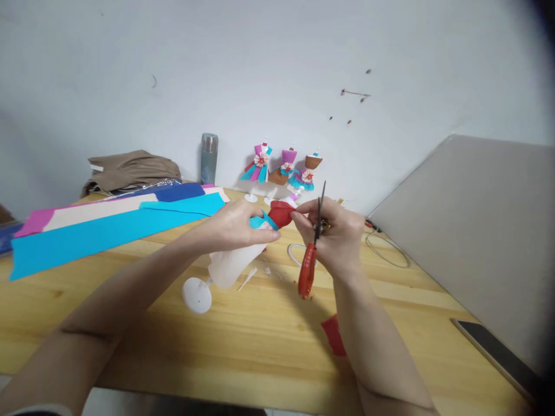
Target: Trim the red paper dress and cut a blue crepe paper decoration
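The near edge of the table (pixel 173 358) is running along the bottom, and wood is showing between the two arms. Think of the dress stand (pixel 232 268) as the middle of a clock. A phone (pixel 494 351) is lying at 4 o'clock, near the grey panel (pixel 468 231) that is closing off the right side. A red scrap (pixel 333 335) is lying between 4 and 5 o'clock, and the right arm (pixel 390 341) is hiding part of it. Thin white bits (pixel 248 278) are lying at 6 o'clock.

The dress stand is leaning far over. Its round white base (pixel 197 294) is pointing to 8 o'clock, its red top (pixel 281 215) to 2 o'clock. A long white skirt is filling the middle, with bright blue next to the top. The left hand (pixel 234 225) is gripping it there, by the blue part. The right hand (pixel 340 231) is pinching the red top's edge and also holding scissors (pixel 307 268), their blades pointing to 12 o'clock.

Long colored strips (pixel 108 232) are taking up 9 o'clock. A cord (pixel 373 225) is curling at 3 o'clock. Farther back, a brown cloth (pixel 139 170) is lying at 10 o'clock, a bottle (pixel 209 162) is standing at 11 and three small dresses (pixel 286 168) are standing near 12, and the wall (pixel 217 75) is blocking the back.
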### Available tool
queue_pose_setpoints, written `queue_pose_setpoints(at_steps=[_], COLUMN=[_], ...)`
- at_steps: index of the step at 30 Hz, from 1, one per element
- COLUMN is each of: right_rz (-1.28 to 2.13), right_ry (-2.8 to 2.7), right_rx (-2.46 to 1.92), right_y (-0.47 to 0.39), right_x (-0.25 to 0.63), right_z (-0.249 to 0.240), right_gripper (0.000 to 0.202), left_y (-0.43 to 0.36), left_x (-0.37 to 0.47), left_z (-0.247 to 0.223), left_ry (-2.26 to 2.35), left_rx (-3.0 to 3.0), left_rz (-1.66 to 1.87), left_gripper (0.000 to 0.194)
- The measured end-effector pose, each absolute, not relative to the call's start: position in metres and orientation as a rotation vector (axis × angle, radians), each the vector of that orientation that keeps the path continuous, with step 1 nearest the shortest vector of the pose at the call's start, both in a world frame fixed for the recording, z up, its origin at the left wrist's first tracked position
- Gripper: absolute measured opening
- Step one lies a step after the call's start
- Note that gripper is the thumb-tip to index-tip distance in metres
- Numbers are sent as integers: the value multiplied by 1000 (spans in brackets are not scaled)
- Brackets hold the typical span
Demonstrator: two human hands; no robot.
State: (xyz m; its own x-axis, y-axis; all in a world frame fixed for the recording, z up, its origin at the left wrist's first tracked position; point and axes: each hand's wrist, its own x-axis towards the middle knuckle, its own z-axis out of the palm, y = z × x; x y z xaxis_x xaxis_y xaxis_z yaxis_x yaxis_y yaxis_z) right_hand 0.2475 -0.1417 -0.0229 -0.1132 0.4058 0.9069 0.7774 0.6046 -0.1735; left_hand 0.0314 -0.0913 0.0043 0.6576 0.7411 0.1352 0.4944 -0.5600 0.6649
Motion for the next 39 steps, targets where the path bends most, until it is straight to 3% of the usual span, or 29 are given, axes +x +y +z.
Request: queue_pose_setpoints(at_steps=[10, 14, 20, 39], right_rz=[-848, -577, -69, -33], right_ry=[-1980, -2029, -1614, -1647], right_rx=[-829, -809, -1032, -1089], right_y=[-140, -144, -145, -145], right_x=[251, 251, 255, 249], right_z=[-18, -16, -16, -12], right_gripper=[28, 22, 19, 5], left_y=[-89, -87, -88, -90], left_x=[32, 32, 30, 32], left_z=[6, 4, 0, 2], left_ry=[911, 953, 1001, 1016], left_rx=[2293, 2307, 2336, 2366], left_rz=[524, 516, 524, 551], left_gripper=[32, 34, 44, 46])
